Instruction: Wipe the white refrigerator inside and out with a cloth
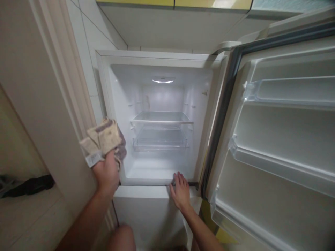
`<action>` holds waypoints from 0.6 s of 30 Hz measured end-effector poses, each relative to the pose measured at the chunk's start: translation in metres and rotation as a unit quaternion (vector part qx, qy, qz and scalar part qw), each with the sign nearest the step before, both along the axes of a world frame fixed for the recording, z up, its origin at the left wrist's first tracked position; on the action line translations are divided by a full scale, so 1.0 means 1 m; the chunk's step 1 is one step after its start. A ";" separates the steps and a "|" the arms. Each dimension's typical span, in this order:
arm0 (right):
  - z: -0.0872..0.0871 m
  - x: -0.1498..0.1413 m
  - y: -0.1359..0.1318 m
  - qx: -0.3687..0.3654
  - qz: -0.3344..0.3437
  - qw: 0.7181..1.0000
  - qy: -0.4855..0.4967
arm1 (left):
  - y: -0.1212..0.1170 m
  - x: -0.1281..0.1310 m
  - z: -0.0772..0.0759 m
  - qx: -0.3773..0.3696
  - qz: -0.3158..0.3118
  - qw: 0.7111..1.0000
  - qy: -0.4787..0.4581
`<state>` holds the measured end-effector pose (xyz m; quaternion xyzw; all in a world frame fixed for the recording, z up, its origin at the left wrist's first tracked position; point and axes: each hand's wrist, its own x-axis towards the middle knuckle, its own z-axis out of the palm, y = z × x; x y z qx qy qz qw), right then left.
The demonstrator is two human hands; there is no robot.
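In my left hand (pixel 107 174) is a bunched beige and grey-brown cloth (pixel 104 136) with a white label, held up by the left front edge of an open fridge (pixel 157 176). My right hand (pixel 180 190) rests with fingers spread on the bottom front edge of the fridge compartment, above the closed lower door (pixel 149 209). Inside the lit compartment a glass shelf (pixel 162 116) sits above a clear drawer or tray (pixel 161 143). No food shows on them.
The fridge door (pixel 282 129) swings wide to the right, with clear door bins (pixel 285 162) on it. A door frame (pixel 60 69) stands close on the left. Yellow cabinets (pixel 209 3) hang above. A dark object (pixel 28 186) lies on the floor at far left.
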<state>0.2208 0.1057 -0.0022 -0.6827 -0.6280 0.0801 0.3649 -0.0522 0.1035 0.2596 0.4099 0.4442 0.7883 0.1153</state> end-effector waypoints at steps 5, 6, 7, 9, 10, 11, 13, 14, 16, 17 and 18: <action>-0.031 0.006 0.018 0.023 0.019 0.990 -0.135 | 0.072 -0.031 0.169 0.208 0.211 0.907 0.299; -0.037 0.006 0.020 0.040 0.013 0.988 -0.152 | 0.086 -0.037 0.191 0.195 0.218 0.876 0.383; -0.042 0.007 0.021 0.063 0.005 0.984 -0.168 | 0.099 -0.042 0.207 0.187 0.213 0.858 0.430; -0.051 0.009 0.023 0.116 -0.016 0.973 -0.199 | 0.123 -0.049 0.227 0.163 0.170 0.842 0.484; -0.055 0.009 0.024 0.142 -0.028 0.966 -0.214 | 0.133 -0.050 0.230 0.160 0.160 0.844 0.487; -0.056 0.009 0.025 0.162 -0.039 0.959 -0.228 | 0.140 -0.049 0.230 0.161 0.158 0.846 0.483; -0.057 0.009 0.026 0.188 -0.051 0.946 -0.258 | 0.148 -0.048 0.221 0.166 0.172 0.851 0.468; -0.056 0.009 0.025 0.196 -0.053 0.941 -0.270 | 0.148 -0.047 0.214 0.168 0.176 0.849 0.469; -0.052 0.009 0.025 0.205 -0.054 0.934 -0.287 | 0.147 -0.049 0.195 0.161 0.181 0.842 0.481; -0.051 0.009 0.024 0.207 -0.053 0.933 -0.290 | 0.147 -0.052 0.183 0.154 0.180 0.835 0.496; -0.050 0.009 0.024 0.208 -0.051 0.933 -0.289 | 0.147 -0.055 0.170 0.149 0.179 0.829 0.509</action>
